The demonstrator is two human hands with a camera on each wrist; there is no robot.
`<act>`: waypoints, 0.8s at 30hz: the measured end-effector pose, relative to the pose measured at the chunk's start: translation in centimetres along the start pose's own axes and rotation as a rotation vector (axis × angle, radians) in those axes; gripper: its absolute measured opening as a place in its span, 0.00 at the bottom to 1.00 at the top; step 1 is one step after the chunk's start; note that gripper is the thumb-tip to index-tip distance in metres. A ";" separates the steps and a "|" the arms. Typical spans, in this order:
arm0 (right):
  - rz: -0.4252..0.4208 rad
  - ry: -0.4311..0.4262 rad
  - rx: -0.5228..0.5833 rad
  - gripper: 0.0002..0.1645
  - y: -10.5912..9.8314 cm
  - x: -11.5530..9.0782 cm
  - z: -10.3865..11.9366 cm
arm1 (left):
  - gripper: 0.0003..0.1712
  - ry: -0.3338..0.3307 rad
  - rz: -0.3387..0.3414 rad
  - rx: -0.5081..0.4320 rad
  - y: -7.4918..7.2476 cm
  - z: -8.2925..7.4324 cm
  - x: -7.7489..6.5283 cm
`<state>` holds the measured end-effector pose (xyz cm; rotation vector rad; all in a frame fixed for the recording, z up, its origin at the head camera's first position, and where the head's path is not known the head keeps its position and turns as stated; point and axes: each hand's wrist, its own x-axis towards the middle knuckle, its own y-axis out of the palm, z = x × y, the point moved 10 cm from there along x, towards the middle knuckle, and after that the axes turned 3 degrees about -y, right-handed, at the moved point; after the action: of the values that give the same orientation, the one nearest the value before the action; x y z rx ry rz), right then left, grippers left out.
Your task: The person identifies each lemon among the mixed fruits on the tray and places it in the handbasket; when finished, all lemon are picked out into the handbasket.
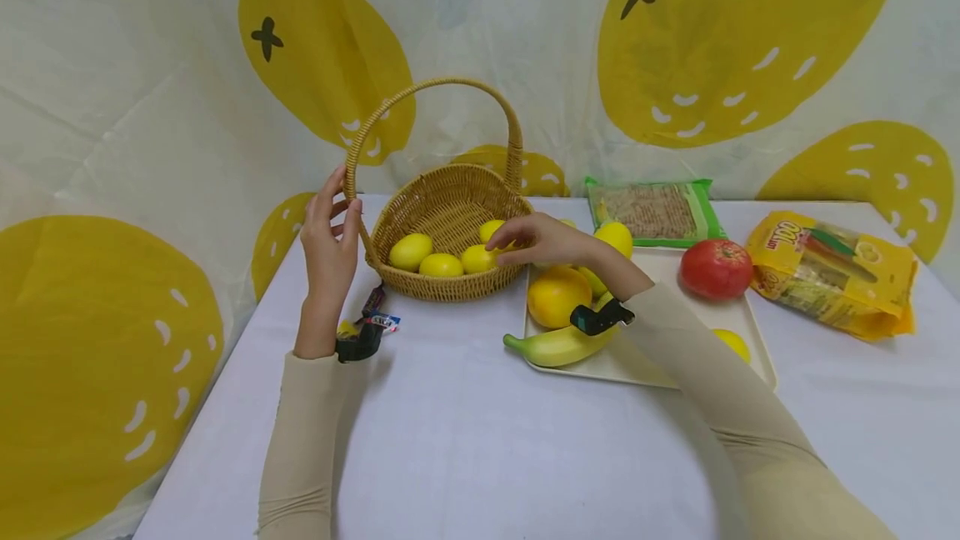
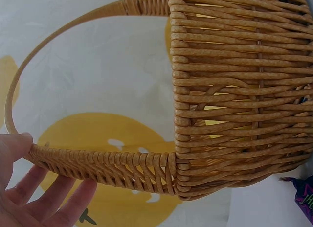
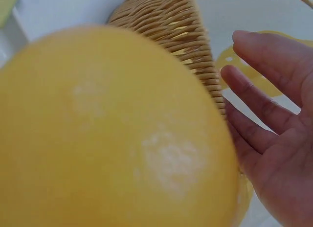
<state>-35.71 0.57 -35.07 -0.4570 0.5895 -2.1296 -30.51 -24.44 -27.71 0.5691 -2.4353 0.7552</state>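
A wicker basket [image 1: 450,286] with a tall arched handle stands at the table's back, several lemons [image 1: 411,252] inside along its front. My left hand [image 1: 330,240] holds the left side of that handle, thumb on one face and fingers on the other, as the left wrist view shows at the handle [image 2: 98,168]. Over the basket's right rim reaches my right hand [image 1: 543,240], its fingers just by the lemons. In the right wrist view those fingers [image 3: 259,104] are loosely extended with nothing between them. A large round yellow-orange fruit [image 3: 112,134] fills much of that view and hides part of the basket.
Right of the basket, a cream tray [image 1: 761,357] bears a banana [image 1: 558,347], the yellow-orange fruit, lemons and a red fruit [image 1: 716,270]. Behind it lies a green-edged packet [image 1: 652,211]; a yellow bag [image 1: 832,273] is farther right. Small wrapped sweets [image 1: 382,322] lie by my left wrist.
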 end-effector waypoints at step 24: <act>-0.084 -0.017 0.168 0.14 -1.1 -10.3 2.7 | 0.27 -0.008 -0.005 -0.022 0.0 0.0 0.0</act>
<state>-29.20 8.88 -33.40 -0.4116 0.3840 -2.2309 -30.49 -24.43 -27.71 0.5709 -2.4454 0.7242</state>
